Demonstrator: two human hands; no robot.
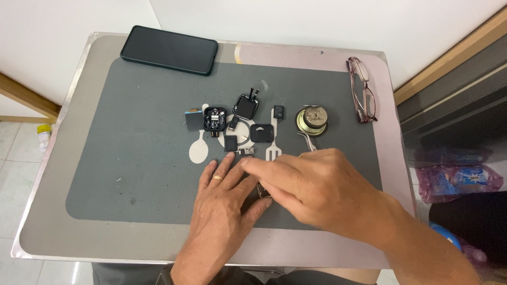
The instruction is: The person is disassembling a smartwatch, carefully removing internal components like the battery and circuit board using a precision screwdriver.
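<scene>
While both hands meet near the front middle of the grey mat (132, 174), the left hand (224, 211) lies flat on it, palm down, with its fingers (224, 166) stretched forward and only a little apart; one finger wears a ring. The right hand (317, 187) crosses over from the right, its fingers (253, 164) close together and pointing left, and they rest on top of the left fingers. Between the two hands a small metal part (263, 191) shows a little, touching both hands; whether either hand really pinches it, I cannot tell. A pair of tweezers (306, 140) lies just behind the right hand, with its lower end hidden under the hand.

Behind the hands, in the middle of the mat, lies a group of small black square parts (245, 107), about six of them, close beside each other, some opened. One round metal speaker (311, 120) stands to the right of this group. One dark phone (169, 50) lies face up at the far left corner of the surface (47, 232), and one pair of glasses (363, 89) lies at the far right edge.
</scene>
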